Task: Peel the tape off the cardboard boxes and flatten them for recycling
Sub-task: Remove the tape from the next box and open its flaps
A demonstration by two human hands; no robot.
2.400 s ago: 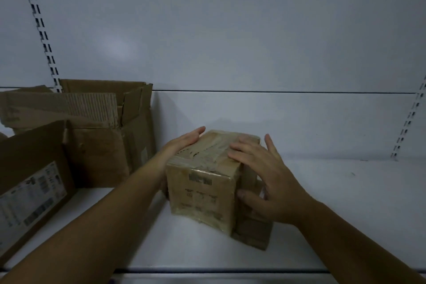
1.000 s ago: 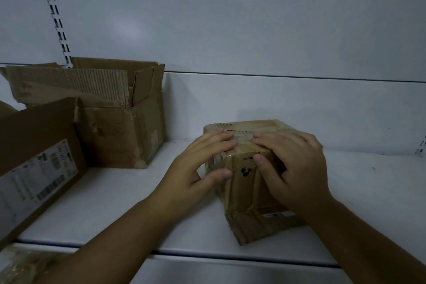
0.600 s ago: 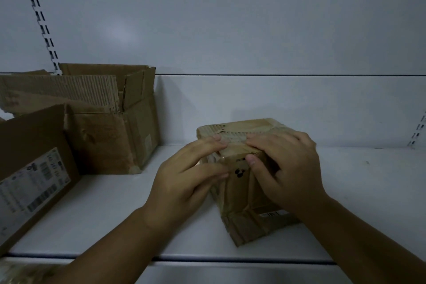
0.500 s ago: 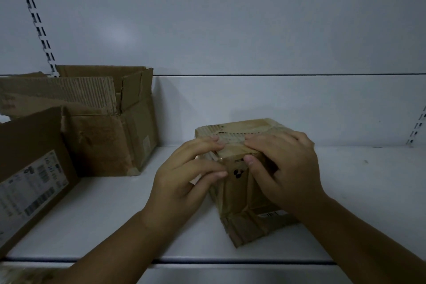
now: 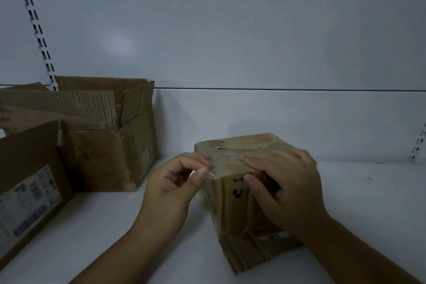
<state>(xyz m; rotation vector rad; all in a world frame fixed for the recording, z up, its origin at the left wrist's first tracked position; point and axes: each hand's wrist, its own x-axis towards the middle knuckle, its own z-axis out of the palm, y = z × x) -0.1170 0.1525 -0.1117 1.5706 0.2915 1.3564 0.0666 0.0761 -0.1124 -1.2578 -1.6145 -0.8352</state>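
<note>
L hand point(image 5: 171, 185) pinches clear tape strip point(image 5: 211, 175) at top edge | R hand point(image 5: 288, 187) grips small brown cardboard box point(image 5: 237, 214) | on white shelf point(image 5: 92, 226)

— What shows of the person?
— Two hands and two forearms, nothing more. The left hand point(image 5: 170, 182) and the right hand point(image 5: 288, 189) are bare, with short, rounded fingernails point(image 5: 249, 180).
— And clothing?
— The left forearm point(image 5: 129, 249) and the right forearm point(image 5: 359, 249) are uncovered right down to the bottom edge of the view. The wrists are slim.
</note>
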